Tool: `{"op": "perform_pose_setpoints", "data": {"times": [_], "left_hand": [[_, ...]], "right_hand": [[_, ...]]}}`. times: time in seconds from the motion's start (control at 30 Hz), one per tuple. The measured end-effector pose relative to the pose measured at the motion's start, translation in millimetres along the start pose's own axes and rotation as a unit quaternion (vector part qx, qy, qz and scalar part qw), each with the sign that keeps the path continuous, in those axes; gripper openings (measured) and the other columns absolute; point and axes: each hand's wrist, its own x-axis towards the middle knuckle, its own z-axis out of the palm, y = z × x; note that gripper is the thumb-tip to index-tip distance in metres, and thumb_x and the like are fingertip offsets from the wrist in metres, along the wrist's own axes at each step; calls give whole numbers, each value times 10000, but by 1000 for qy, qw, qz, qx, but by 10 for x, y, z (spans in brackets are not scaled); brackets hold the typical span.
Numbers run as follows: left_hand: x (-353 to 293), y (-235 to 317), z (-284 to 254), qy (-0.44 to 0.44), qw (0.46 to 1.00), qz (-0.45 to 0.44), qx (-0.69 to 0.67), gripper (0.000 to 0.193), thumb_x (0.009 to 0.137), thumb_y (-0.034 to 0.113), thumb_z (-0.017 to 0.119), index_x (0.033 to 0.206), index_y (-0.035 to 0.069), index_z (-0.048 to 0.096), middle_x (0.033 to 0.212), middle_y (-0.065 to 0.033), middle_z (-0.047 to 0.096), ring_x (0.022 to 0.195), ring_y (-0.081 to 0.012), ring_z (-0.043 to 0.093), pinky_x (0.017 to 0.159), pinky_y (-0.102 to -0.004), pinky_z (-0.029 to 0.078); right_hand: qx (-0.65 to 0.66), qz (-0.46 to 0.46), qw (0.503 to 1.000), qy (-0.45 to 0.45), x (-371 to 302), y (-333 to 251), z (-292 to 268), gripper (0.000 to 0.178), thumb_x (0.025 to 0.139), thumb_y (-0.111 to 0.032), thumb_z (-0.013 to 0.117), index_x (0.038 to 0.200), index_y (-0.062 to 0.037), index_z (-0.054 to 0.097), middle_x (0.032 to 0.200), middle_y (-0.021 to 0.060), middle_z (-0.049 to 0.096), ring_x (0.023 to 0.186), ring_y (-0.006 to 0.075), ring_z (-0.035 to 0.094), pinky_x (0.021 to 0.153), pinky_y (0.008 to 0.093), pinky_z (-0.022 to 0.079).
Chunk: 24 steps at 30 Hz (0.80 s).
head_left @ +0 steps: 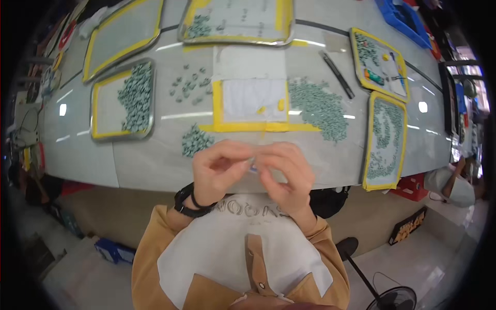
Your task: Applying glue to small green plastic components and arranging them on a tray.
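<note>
My left hand [219, 168] and my right hand [289, 173] meet fingertip to fingertip just above the table's near edge. Both are closed in a pinch. What sits between the fingertips is too small and too hidden to name; a bluish spot shows there. Close beyond the left hand lies a small heap of grey-green pieces [196, 140]. A white sheet edged with yellow tape [250, 126] lies straight ahead, with small yellow bits [281, 105] on it. To its right spreads a wide layer of small green pieces [319, 108]; several looser pieces [187, 85] lie on its left.
A taped metal tray [106, 111] holding green pieces stands left. Another tray [124, 33] is behind it, and one [237, 39] at the far middle. Two yellow-edged trays [374, 183] [380, 85] line the right. A black pen [337, 75] lies nearby; a blue bin [403, 23] stands far right.
</note>
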Motion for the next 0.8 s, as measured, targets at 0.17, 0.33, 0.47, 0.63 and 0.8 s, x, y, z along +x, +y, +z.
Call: {"op": "perform_pose_setpoints", "data": {"times": [0.17, 0.33, 0.47, 0.63, 0.8], "left_hand": [[182, 111, -187, -3, 999, -7, 47, 178, 792, -112, 620, 957, -50, 639, 1030, -145, 625, 925, -180, 602, 778, -267, 493], [220, 139, -142, -4, 998, -9, 65, 185, 790, -119, 587, 952, -41, 630, 1029, -137, 616, 918, -177, 600, 786, -273, 489], [262, 143, -209, -12, 997, -14, 73, 185, 793, -120, 566, 947, -32, 621, 1020, -128, 612, 916, -167, 592, 788, -270, 484], [282, 108, -317, -26, 996, -18, 78, 170, 801, -111, 573, 947, -36, 616, 1014, -121, 608, 889, -155, 589, 773, -261, 484], [330, 105, -470, -65, 992, -34, 104, 162, 809, -94, 587, 958, -34, 613, 1009, -117, 605, 862, -144, 586, 759, -255, 484]], "right_hand": [[82, 46, 995, -42, 220, 82, 104, 213, 691, 67, 705, 887, -2, 659, 969, 130, 678, 836, 267, 640, 747, 339, 503], [109, 70, 991, -35, 193, 91, 79, 185, 707, 47, 712, 874, -12, 656, 967, 104, 679, 862, 244, 634, 749, 326, 495], [101, 64, 993, -13, 186, 96, 176, 184, 705, 41, 715, 869, -18, 655, 958, 96, 679, 861, 239, 633, 759, 328, 492], [99, 62, 993, 3, 127, 122, 287, 188, 702, 40, 715, 868, -21, 652, 959, 88, 680, 864, 234, 632, 761, 327, 490], [43, 65, 997, -6, 63, 132, 384, 195, 692, 24, 722, 862, -23, 639, 941, 96, 675, 851, 246, 629, 754, 329, 488]]}}
